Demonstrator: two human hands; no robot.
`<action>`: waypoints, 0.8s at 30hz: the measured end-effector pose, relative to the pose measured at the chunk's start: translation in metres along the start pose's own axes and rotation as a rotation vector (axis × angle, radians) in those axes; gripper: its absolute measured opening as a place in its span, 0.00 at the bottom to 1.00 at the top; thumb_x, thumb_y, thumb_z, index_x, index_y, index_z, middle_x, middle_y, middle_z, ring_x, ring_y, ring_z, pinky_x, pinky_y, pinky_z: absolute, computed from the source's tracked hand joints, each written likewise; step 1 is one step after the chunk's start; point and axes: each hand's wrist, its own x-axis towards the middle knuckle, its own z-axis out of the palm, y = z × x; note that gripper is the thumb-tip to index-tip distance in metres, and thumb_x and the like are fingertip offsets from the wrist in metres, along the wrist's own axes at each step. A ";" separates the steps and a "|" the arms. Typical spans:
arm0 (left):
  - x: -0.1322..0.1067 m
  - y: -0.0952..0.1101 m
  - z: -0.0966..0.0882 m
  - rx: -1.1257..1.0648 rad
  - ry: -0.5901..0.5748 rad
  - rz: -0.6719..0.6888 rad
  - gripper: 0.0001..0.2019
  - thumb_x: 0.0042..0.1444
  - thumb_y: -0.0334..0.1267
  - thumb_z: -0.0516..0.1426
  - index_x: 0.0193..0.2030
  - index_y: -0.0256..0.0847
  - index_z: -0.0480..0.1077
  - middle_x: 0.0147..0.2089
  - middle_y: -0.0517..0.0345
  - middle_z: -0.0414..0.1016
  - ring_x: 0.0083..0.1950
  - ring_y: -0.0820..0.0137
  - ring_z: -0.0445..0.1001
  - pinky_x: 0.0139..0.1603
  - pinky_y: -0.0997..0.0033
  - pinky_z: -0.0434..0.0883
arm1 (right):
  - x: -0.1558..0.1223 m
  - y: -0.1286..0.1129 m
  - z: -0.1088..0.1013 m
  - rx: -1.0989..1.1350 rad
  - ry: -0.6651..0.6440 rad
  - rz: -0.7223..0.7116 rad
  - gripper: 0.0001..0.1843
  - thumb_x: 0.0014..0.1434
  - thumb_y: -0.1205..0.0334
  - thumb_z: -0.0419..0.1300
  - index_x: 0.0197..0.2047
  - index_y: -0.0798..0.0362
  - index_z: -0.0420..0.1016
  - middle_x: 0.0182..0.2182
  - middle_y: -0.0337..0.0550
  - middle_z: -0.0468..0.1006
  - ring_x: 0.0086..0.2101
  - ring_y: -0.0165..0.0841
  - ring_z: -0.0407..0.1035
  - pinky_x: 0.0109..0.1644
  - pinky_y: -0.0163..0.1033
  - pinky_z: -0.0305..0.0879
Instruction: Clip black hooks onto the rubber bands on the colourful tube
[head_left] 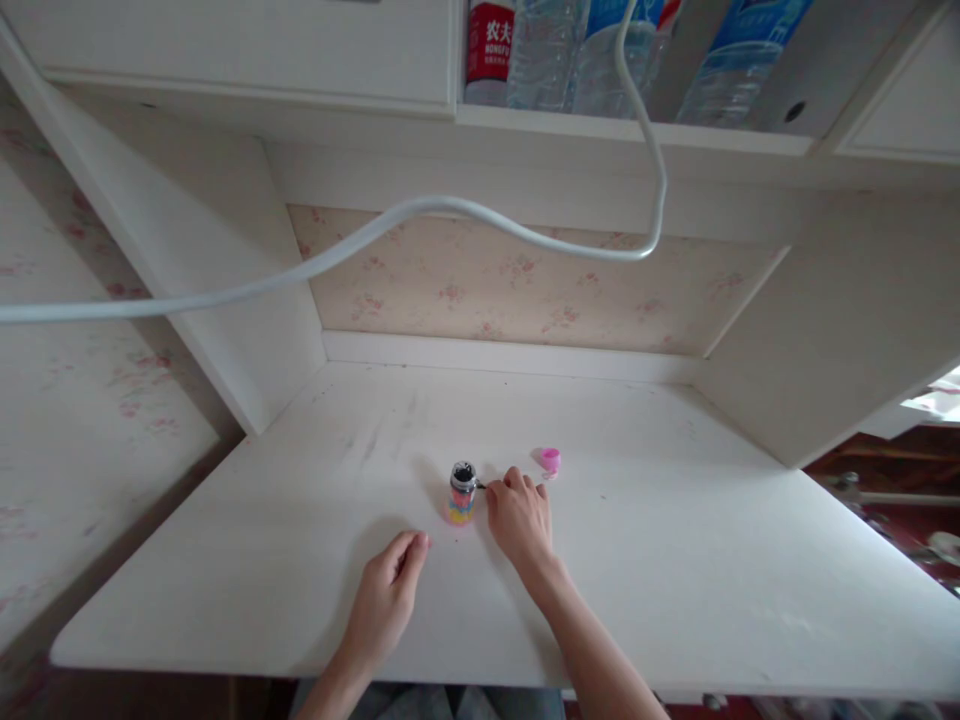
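A small clear jar stands upright on the white desk. Black loops show at its mouth, with pink, blue and yellow pieces lower down. Close to its right side is my right hand, fingers curled and pinched on a small thin black band that reaches toward the jar; its exact kind is too small to tell. My left hand rests at the front left of the jar, apart from it, closed with the thumb against the curled fingers; their inside is hidden. Just beyond my right hand lies a pink cap.
The white desk has a side panel on the left and another on the right. Overhead, a shelf holds several plastic bottles. A white cable hangs across the view in front of the shelf.
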 end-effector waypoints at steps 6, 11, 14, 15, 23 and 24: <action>-0.001 0.006 0.000 0.012 -0.069 0.065 0.19 0.64 0.52 0.47 0.32 0.40 0.69 0.25 0.63 0.67 0.28 0.72 0.65 0.31 0.77 0.62 | -0.004 0.006 0.002 0.040 0.043 0.016 0.16 0.67 0.62 0.49 0.37 0.49 0.78 0.37 0.46 0.73 0.38 0.36 0.68 0.40 0.40 0.54; -0.002 0.006 -0.003 -0.022 -0.084 0.069 0.18 0.64 0.50 0.47 0.35 0.41 0.69 0.27 0.62 0.69 0.29 0.72 0.66 0.32 0.77 0.62 | -0.006 0.019 -0.002 0.103 0.119 0.043 0.16 0.67 0.59 0.50 0.37 0.48 0.79 0.34 0.44 0.73 0.35 0.35 0.68 0.39 0.39 0.57; -0.003 0.002 -0.003 -0.027 -0.100 0.069 0.18 0.64 0.51 0.46 0.35 0.41 0.69 0.26 0.62 0.67 0.28 0.72 0.65 0.31 0.76 0.62 | -0.004 0.027 -0.004 0.196 0.173 0.041 0.17 0.66 0.58 0.50 0.37 0.48 0.80 0.33 0.44 0.72 0.34 0.35 0.68 0.38 0.38 0.59; -0.004 0.000 -0.003 -0.025 -0.103 0.069 0.19 0.64 0.51 0.46 0.35 0.41 0.68 0.25 0.62 0.66 0.28 0.72 0.64 0.31 0.76 0.61 | -0.003 0.028 -0.006 0.248 0.198 0.043 0.17 0.66 0.57 0.49 0.37 0.49 0.80 0.32 0.44 0.72 0.34 0.34 0.68 0.37 0.38 0.60; -0.004 -0.004 -0.003 0.010 -0.163 0.083 0.19 0.65 0.52 0.44 0.34 0.42 0.67 0.28 0.62 0.68 0.31 0.71 0.67 0.34 0.74 0.60 | -0.004 -0.009 -0.057 0.619 0.402 -0.068 0.16 0.65 0.52 0.53 0.41 0.49 0.80 0.32 0.41 0.70 0.33 0.30 0.67 0.39 0.35 0.64; -0.004 -0.004 -0.003 0.023 -0.168 0.089 0.19 0.65 0.52 0.44 0.34 0.42 0.67 0.28 0.62 0.67 0.31 0.71 0.66 0.33 0.74 0.60 | -0.005 -0.015 -0.062 0.624 0.394 -0.093 0.15 0.65 0.52 0.53 0.40 0.49 0.80 0.32 0.41 0.70 0.33 0.30 0.67 0.38 0.35 0.63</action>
